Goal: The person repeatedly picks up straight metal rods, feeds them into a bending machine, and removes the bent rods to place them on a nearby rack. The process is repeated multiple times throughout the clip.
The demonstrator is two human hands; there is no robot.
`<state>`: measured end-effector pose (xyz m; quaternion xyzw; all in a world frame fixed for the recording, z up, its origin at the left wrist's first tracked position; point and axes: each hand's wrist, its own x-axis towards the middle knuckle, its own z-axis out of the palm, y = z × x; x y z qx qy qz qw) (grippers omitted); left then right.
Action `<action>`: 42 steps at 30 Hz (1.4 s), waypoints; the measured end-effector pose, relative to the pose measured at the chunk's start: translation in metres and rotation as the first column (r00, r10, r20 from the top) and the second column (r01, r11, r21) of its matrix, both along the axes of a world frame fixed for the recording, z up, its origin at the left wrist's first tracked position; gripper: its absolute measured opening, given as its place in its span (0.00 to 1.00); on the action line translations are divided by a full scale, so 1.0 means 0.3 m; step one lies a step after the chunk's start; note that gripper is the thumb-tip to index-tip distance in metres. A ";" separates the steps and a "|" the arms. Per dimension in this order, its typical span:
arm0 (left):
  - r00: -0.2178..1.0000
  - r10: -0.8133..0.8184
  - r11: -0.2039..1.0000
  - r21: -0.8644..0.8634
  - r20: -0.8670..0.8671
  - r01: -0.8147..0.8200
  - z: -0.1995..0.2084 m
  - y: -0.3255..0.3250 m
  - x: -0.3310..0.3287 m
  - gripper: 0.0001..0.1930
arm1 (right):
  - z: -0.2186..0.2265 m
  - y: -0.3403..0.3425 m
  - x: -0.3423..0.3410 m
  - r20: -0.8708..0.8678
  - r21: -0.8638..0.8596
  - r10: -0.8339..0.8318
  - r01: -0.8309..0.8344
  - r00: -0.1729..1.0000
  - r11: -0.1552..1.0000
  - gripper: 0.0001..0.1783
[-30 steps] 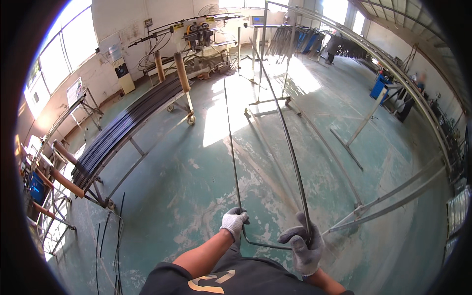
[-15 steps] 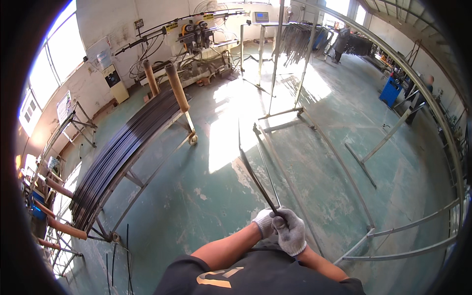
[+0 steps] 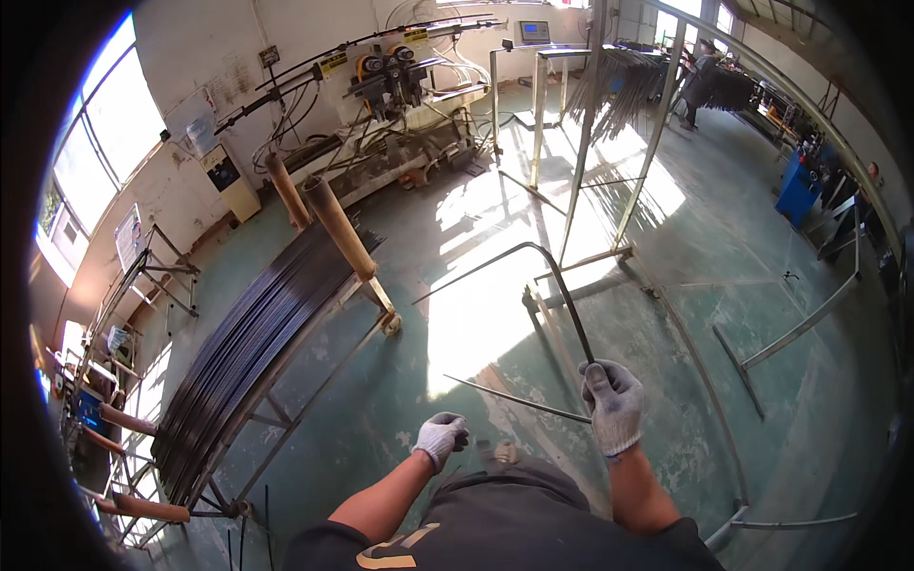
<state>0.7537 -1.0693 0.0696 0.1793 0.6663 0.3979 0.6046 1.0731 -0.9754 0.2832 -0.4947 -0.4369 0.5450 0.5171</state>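
Gripping a bent steel rod point(image 3: 562, 285) in your gloved right hand point(image 3: 612, 404) | long leg points away, bending left | left hand point(image 3: 442, 437) fisted, empty.

A long bundle of dark steel rods point(image 3: 257, 352) lies on a metal rack point(image 3: 314, 381), and everything else is placed from it. Two rust-brown rollers point(image 3: 328, 224) stand up at the rack's far end. Beyond those, against the white wall point(image 3: 286, 29), sits a bending machine point(image 3: 390, 76) with cables over it. To the right of the rack, a bright sun patch point(image 3: 476, 324) falls on the green floor point(image 3: 381, 400). Further right stand upright metal frames point(image 3: 581, 171). Far past them, what seems to be a person point(image 3: 700, 81) stands among hanging rods. Left of the rack, windows point(image 3: 95, 152) glow.
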 end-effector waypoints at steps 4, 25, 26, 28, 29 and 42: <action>0.945 0.320 0.947 0.009 0.062 -0.321 -0.076 0.233 -0.249 0.07 | 0.078 0.470 -0.157 -0.021 0.073 0.010 -0.009 1.000 0.997 0.13; 0.979 0.201 0.965 0.174 -0.019 -0.195 -0.089 2.557 -1.048 0.06 | 0.174 2.876 -0.727 0.277 0.393 -0.376 0.252 0.884 0.884 0.12; 0.979 0.200 0.969 0.153 -0.027 -0.194 -0.110 2.631 -1.042 0.06 | 0.162 2.997 -0.724 0.311 0.415 -0.396 0.251 0.864 0.875 0.13; 0.977 0.212 0.975 0.073 -0.032 -0.209 -0.190 2.754 -1.035 0.06 | 0.125 3.247 -0.719 0.352 0.416 -0.426 0.269 0.833 0.869 0.14; 0.973 0.229 0.973 0.043 -0.031 -0.228 -0.241 2.831 -1.048 0.06 | 0.109 3.389 -0.717 0.359 0.437 -0.442 0.270 0.822 0.858 0.15; 0.931 0.364 0.931 -0.001 0.026 -0.364 -0.147 3.915 -0.989 0.08 | 0.231 4.725 -0.637 0.483 0.428 -0.499 0.303 0.720 0.852 0.17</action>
